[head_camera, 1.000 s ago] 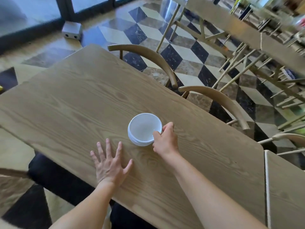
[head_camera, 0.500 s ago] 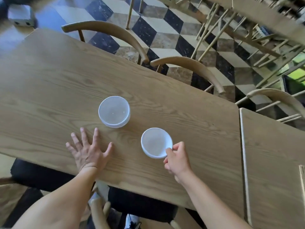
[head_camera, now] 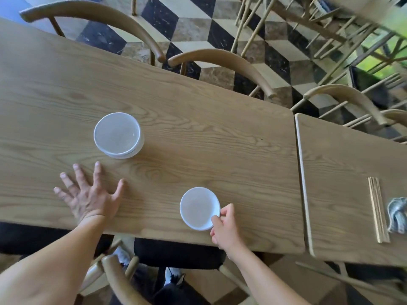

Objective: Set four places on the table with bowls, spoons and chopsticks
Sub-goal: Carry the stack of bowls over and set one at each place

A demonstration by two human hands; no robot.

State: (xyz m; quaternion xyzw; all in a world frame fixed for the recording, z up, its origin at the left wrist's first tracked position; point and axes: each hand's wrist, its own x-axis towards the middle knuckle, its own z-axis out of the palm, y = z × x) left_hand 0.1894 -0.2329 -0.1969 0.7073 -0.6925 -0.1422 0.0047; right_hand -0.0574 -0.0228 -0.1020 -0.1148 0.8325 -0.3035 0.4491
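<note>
A single white bowl point(head_camera: 199, 207) rests on the wooden table point(head_camera: 198, 133) near its front edge. My right hand point(head_camera: 225, 227) pinches that bowl's right rim with thumb and fingers. A stack of white bowls point(head_camera: 117, 134) stands farther back and to the left. My left hand point(head_camera: 89, 195) lies flat on the table with fingers spread, just in front of the stack and apart from it. On the adjoining table at the right lie a bundle of wooden chopsticks point(head_camera: 377, 208) and a pile of metal spoons point(head_camera: 397, 213).
Curved wooden chair backs point(head_camera: 222, 60) line the far side of the table. One chair back point(head_camera: 119, 278) is below me at the near side. A seam point(head_camera: 300, 172) divides the two tabletops. The floor has a dark-and-light cube pattern.
My right hand took one bowl off the stack and brought it right and toward the front edge. The view swung right, bringing chopsticks and spoons into sight. My left hand stayed flat.
</note>
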